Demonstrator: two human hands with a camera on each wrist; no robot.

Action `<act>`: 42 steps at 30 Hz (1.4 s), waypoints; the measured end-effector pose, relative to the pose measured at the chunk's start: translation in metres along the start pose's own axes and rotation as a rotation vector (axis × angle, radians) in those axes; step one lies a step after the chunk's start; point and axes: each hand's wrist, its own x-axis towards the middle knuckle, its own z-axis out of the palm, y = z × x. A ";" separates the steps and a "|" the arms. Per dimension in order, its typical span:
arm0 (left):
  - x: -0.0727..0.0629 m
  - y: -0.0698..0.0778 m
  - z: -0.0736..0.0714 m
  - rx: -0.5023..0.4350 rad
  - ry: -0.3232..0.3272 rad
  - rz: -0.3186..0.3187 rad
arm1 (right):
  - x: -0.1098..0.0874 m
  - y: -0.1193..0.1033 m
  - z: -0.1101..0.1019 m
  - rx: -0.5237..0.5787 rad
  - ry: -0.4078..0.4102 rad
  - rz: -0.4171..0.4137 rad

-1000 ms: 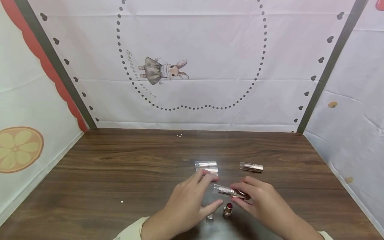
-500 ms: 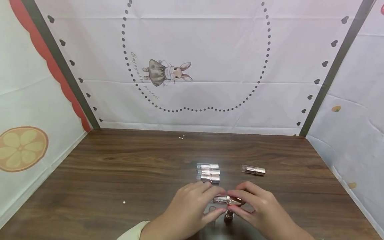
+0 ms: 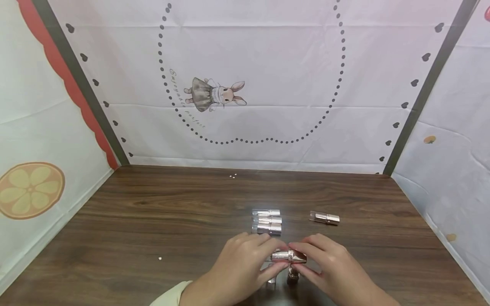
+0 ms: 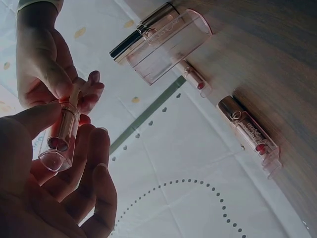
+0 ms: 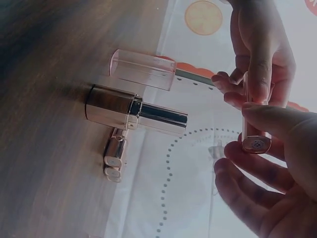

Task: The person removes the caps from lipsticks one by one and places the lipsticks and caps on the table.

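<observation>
With our left hand (image 3: 246, 261) pinching the clear plastic cap (image 4: 55, 159) and our right hand (image 3: 331, 261) the base (image 5: 256, 144) of a metallic rose-gold lipstick tube (image 3: 286, 256) above the brown wood-grain bench (image 3: 153, 216), we seemed to be working that cap, which next called for steady alignment.

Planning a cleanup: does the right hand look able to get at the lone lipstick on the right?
Probably yes: the lone lipstick lies just beyond the right hand with nothing between them, though that hand grips another lipstick and may need to release it first.
</observation>
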 end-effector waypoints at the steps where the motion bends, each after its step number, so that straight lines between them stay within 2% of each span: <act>1: 0.000 0.000 0.000 -0.002 0.002 -0.001 | 0.000 0.000 0.000 -0.022 -0.005 0.008; 7: 0.000 -0.001 0.000 0.008 -0.004 -0.011 | -0.001 0.000 -0.002 -0.076 -0.019 0.030; 15: -0.002 -0.001 -0.001 0.013 -0.029 -0.019 | -0.002 -0.003 -0.002 -0.087 -0.042 0.064; 29: -0.001 -0.003 -0.003 0.011 -0.054 -0.030 | -0.003 0.001 -0.006 -0.119 -0.058 0.044; 37: 0.000 -0.009 0.000 0.000 -0.062 -0.064 | -0.003 0.006 -0.007 -0.145 -0.064 0.080; 42: -0.001 -0.016 0.003 0.015 -0.136 -0.137 | -0.003 0.012 -0.003 -0.177 -0.091 0.145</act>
